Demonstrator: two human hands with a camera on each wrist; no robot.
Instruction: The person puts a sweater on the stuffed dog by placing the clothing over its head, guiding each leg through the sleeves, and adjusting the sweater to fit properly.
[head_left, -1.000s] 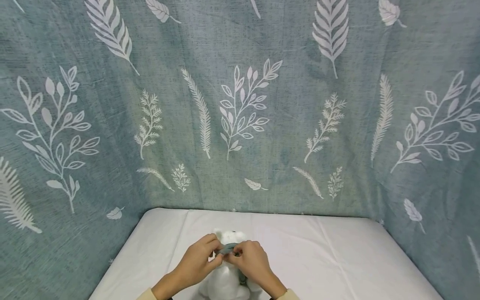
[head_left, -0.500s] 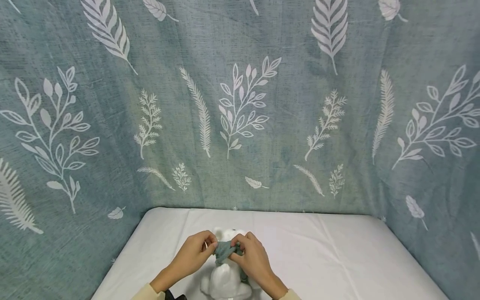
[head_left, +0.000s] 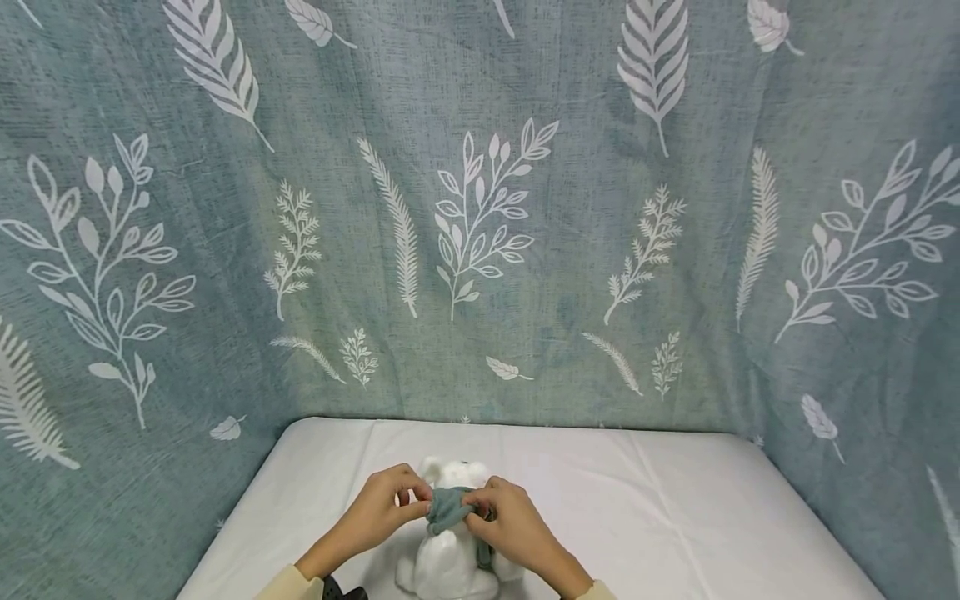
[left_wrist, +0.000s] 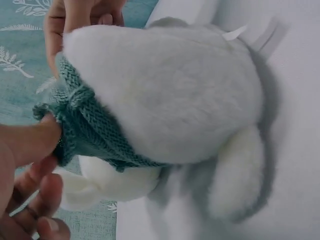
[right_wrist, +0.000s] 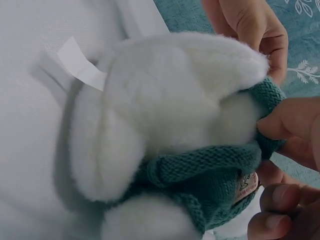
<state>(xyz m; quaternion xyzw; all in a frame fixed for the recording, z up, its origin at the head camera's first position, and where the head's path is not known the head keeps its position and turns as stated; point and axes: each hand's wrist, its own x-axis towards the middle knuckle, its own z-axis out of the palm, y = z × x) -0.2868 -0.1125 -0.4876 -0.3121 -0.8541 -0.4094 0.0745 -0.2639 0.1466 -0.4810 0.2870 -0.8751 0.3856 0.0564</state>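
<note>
Two hands, left hand (head_left: pixel 382 517) and right hand (head_left: pixel 506 525), pinch a teal knit scarf (head_left: pixel 447 508) at the white plush toy (head_left: pixel 450 567)'s 12 o'clock; overtugging could topple it.

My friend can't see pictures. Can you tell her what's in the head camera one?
Two hands, left hand and right hand, pinch a teal knitted garment on a white plush toy on a white table.

Head overview; wrists close on plush toy (head_left: pixel 450 554)
</note>
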